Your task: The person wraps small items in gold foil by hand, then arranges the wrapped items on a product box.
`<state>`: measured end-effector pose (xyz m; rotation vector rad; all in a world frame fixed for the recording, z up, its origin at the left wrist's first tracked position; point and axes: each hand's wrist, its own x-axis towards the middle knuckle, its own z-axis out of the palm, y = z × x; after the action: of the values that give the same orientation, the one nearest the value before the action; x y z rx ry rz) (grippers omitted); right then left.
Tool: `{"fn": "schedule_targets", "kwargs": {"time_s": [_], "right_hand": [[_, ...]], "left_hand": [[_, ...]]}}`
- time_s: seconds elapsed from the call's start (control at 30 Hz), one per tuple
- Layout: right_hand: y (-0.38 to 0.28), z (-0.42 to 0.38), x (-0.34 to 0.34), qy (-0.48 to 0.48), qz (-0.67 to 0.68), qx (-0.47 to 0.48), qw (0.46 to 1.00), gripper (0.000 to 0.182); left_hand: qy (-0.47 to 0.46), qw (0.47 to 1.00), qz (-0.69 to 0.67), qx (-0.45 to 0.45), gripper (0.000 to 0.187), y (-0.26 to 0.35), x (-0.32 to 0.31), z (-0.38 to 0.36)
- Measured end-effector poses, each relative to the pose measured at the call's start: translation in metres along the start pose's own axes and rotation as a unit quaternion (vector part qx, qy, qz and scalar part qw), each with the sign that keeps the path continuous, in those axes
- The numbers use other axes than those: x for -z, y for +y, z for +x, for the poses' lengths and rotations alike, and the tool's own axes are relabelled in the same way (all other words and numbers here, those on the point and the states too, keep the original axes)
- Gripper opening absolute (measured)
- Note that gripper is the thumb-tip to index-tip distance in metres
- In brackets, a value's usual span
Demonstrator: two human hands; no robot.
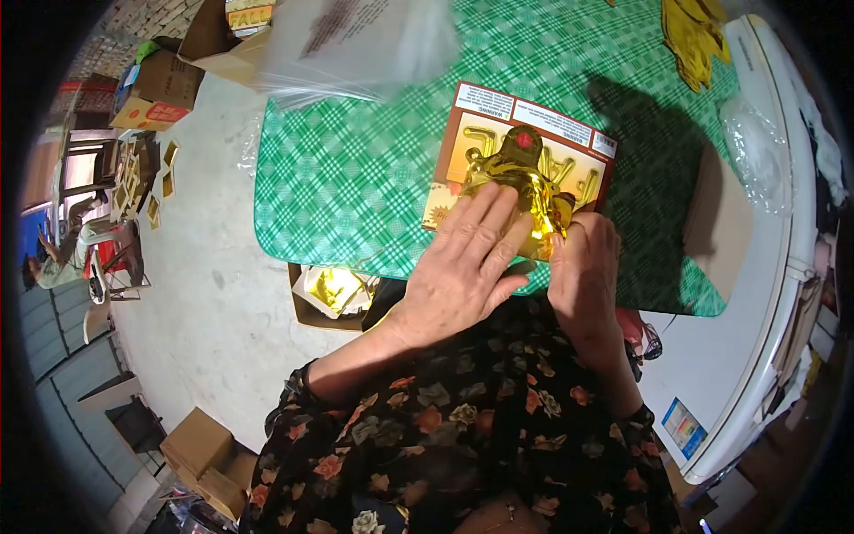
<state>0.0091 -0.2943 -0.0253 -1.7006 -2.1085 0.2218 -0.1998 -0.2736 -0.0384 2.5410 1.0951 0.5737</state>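
A shiny gold foil balloon lies folded over a printed card with warning text along its top edge and gold balloon shapes pictured on it. My left hand rests flat on the lower left of the foil, fingers stretched out. At the lower right, my right hand has its fingers curled and pinches the edge of the foil. Part of the card's lower edge is hidden under my hands.
Beneath is a green checked tablecloth. Clear plastic bags are stacked at the back left, more gold foil lies at the back right. Below the table's front edge sits a box with gold foil. A white appliance borders the right.
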Motion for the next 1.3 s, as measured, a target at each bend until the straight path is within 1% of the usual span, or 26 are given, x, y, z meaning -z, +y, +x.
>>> {"fn": "schedule_targets", "kwargs": {"time_s": [0.03,0.17,0.27,0.37,0.47,0.5,0.6,0.63,0.67,0.73,0.77,0.87,0.9,1.0,1.1,1.2,1.3], "right_hand": [[0.0,0.0,0.0,-0.002,0.001,-0.003,1.0,0.018],[0.0,0.001,0.002,-0.011,0.01,-0.013,1.0,0.018],[0.006,-0.003,-0.005,0.027,0.01,-0.03,0.999,0.019],[0.012,-0.006,-0.01,0.054,-0.043,-0.042,0.997,0.022],[0.02,-0.01,-0.008,0.073,-0.065,-0.064,0.993,0.022],[0.024,-0.012,-0.008,0.102,-0.066,-0.048,0.991,0.022],[0.015,-0.014,0.004,0.131,-0.064,0.075,0.986,0.025],[0.007,-0.014,0.007,0.055,-0.062,0.072,0.994,0.038],[0.0,-0.015,0.011,-0.021,-0.06,0.068,0.996,0.057],[-0.003,-0.016,0.0,-0.072,-0.084,0.091,0.99,0.081],[0.008,-0.023,-0.009,-0.097,-0.086,0.073,0.989,0.104],[0.008,-0.022,-0.003,-0.104,-0.091,0.065,0.988,0.103],[0.011,-0.023,-0.004,-0.11,-0.099,0.07,0.986,0.106],[0.015,-0.021,0.002,-0.097,-0.093,0.096,0.986,0.098],[0.015,-0.003,0.016,-0.069,-0.09,0.136,0.984,0.078],[0.013,0.025,0.006,-0.005,-0.062,0.131,0.989,0.065],[0.007,0.044,0.001,-0.007,-0.058,0.145,0.988,0.053]], "left_hand": [[-0.03,0.999,0.016,0.016,0.079,0.001,-0.001,0.001],[-0.081,0.993,0.082,0.039,0.087,0.005,-0.002,0.003],[-0.083,0.992,0.083,0.043,0.088,0.006,-0.001,0.004],[-0.077,0.992,0.089,0.042,0.088,0.005,-0.004,0.003],[-0.076,0.992,0.092,0.046,0.087,0.006,-0.005,0.005],[-0.075,0.992,0.091,0.045,0.086,0.006,-0.005,0.005],[-0.072,0.992,0.091,0.047,0.085,0.005,-0.007,0.004],[-0.072,0.992,0.093,0.048,0.085,0.004,-0.008,0.003],[-0.071,0.992,0.096,0.048,0.085,0.004,-0.01,0.003],[-0.067,0.993,0.088,0.047,0.082,0.003,-0.011,0.003],[-0.065,0.993,0.084,0.049,0.081,0.002,-0.012,0.003],[-0.061,0.992,0.103,0.05,0.075,0.005,-0.01,0.004],[-0.059,0.993,0.088,0.053,0.071,0.005,-0.008,0.005],[-0.053,0.994,0.079,0.055,0.072,0.006,-0.007,0.005],[-0.042,0.996,0.065,0.051,0.071,0.006,-0.007,0.004],[-0.04,0.996,0.057,0.049,0.069,0.006,-0.006,0.004],[-0.035,0.996,0.056,0.052,0.066,0.006,-0.005,0.004]]}}
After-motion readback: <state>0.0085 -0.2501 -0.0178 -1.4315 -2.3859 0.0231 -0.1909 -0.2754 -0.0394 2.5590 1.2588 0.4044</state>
